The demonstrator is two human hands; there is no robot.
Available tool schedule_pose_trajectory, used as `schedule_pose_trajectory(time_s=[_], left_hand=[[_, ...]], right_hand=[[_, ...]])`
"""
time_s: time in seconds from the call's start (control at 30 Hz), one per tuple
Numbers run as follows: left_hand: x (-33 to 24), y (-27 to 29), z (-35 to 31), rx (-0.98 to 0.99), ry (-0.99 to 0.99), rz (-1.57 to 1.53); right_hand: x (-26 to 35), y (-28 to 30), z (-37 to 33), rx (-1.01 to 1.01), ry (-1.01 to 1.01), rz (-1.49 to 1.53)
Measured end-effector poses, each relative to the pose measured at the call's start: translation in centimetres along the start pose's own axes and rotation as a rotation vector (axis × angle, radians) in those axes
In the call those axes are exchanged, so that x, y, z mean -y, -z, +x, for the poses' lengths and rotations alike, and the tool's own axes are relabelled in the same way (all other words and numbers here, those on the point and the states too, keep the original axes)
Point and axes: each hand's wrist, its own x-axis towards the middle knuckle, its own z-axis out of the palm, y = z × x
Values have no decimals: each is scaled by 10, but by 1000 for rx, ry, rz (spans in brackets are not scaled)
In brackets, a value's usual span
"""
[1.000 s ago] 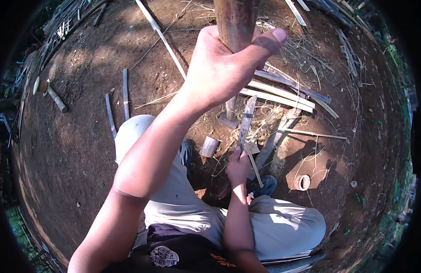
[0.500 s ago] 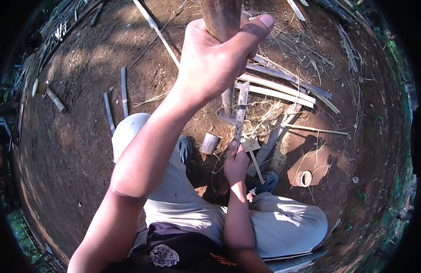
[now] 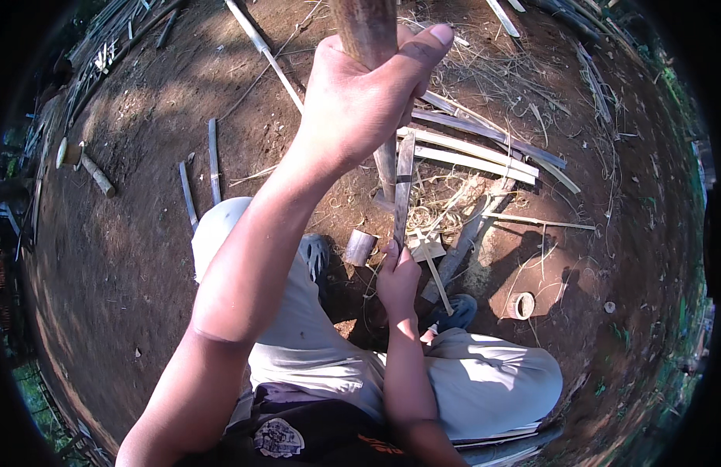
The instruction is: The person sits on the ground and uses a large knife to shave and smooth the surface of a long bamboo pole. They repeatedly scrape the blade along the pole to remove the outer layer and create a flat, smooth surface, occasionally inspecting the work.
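My left hand (image 3: 360,109) is raised far forward with its fingers closed round a thick brown wooden stick (image 3: 364,31). The stick runs up past the top edge of the picture, and its lower part shows beneath the fist. Lower down, my right hand (image 3: 398,284) grips one end of a narrow flat strip (image 3: 403,187), mottled grey-brown; whether it is a blade or split bamboo I cannot tell. The strip points away from me, its far end close beside the stick's lower part. Whether the two touch is unclear.
Pale split bamboo strips (image 3: 477,159) lie beyond my right hand, near tangled shavings (image 3: 434,214). A short bamboo section (image 3: 360,247) lies by my foot, and a hollow bamboo ring (image 3: 522,305) to the right. A grey length of wood (image 3: 462,253) slants across the ground.
Both hands have shifted slightly left, carrying the stick and the flat strip with them. Each keeps its hold.
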Motion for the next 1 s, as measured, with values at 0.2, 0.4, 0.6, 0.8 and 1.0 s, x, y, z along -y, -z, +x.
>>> schedule_pose_trajectory(time_s=[0.2,0.4,0.6,0.8,1.0], left_hand=[[2,-4,-3,22,-49,39],[3,0,2,-13,-10,7],[6,-2,2,-38,-78,79],[6,0,2,-58,-1,32],[7,-2,7,-57,-4,49]], right_hand=[[39,31,-6,-151,66,15],[-6,2,2,-7,2,-3],[33,19,-7,-132,-1,55],[2,6,2,-40,39,-141],[26,12,-2,-146,50,-45]])
